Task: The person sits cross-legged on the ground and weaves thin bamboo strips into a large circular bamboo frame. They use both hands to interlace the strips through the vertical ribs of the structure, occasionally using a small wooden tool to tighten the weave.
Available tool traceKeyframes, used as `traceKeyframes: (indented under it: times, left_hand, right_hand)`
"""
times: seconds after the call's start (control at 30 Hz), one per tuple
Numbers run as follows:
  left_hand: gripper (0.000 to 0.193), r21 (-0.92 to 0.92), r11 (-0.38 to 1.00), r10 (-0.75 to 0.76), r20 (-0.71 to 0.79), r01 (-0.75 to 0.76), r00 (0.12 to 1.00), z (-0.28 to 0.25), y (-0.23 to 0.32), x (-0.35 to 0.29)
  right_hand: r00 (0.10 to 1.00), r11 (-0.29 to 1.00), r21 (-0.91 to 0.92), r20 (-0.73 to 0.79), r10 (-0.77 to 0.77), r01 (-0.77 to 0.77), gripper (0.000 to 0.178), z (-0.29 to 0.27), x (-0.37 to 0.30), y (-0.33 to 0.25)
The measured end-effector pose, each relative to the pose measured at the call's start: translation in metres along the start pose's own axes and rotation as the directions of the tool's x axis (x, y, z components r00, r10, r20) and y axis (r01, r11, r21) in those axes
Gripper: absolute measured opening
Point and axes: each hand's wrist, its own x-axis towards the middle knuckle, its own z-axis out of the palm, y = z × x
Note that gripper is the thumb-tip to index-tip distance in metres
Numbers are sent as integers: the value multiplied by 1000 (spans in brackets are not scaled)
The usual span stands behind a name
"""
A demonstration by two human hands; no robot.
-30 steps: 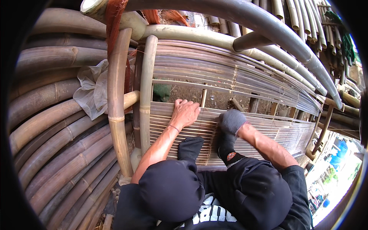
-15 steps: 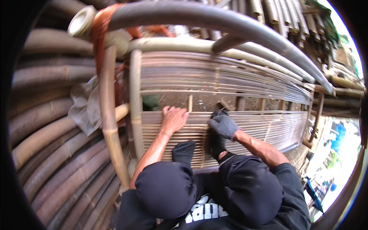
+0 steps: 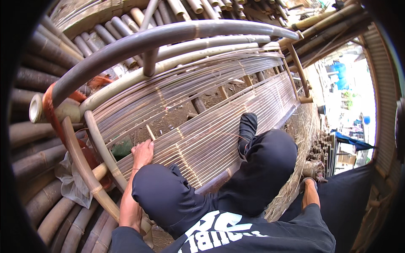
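Note:
A long bamboo bench frame (image 3: 102, 127) lies before me, with thin bamboo slats (image 3: 219, 139) across it in two bands and a gap between them. My left hand (image 3: 143, 152) is at the near band's inner edge by its left end, fingers curled over the edge slat. A short bamboo stick (image 3: 150, 132) rises beside its fingertips. My right hand (image 3: 309, 183), in a grey glove, is far out at the right, off the bench, beside a rough brown stump (image 3: 314, 168). Its fingers are mostly hidden. My dark-socked foot (image 3: 248, 126) rests on the slats.
A thick bent bamboo rail (image 3: 177, 31) arches over the far side, bound with orange strapping (image 3: 50, 95) at its left end. Bamboo poles (image 3: 42, 164) are stacked at left, with a clear plastic bag (image 3: 74, 179). Dark cloth (image 3: 341, 202) hangs at right.
My right hand has left the slats next to my foot and swung out to the right. My left hand stays on the slat edge. The view has turned toward the right.

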Motion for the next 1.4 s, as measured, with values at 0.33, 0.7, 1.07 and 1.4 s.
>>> traceKeyframes:
  times: [0.33, 0.7, 1.07, 1.4]
  left_hand:
    - [35, 214, 940, 145, 449, -264, 882, -128, 121, 83]
    - [31, 378, 882, 205, 234, -283, 950, -208, 364, 151]
    - [34, 296, 952, -21, 337, -84, 941, -150, 410, 155]
    - [49, 125, 986, 63, 349, -113, 935, 52, 377, 204]
  right_hand:
    - [288, 544, -248, -637, -715, 802, 35, -15, 12, -306]
    - [269, 317, -305, -189, -944, 898, 22, -18, 53, -465]
    - [245, 245, -8, 72, -967, 969, 28, -37, 96, -457]
    - [320, 320, 164, 32, -947, 933, 29, -36, 99, -426]
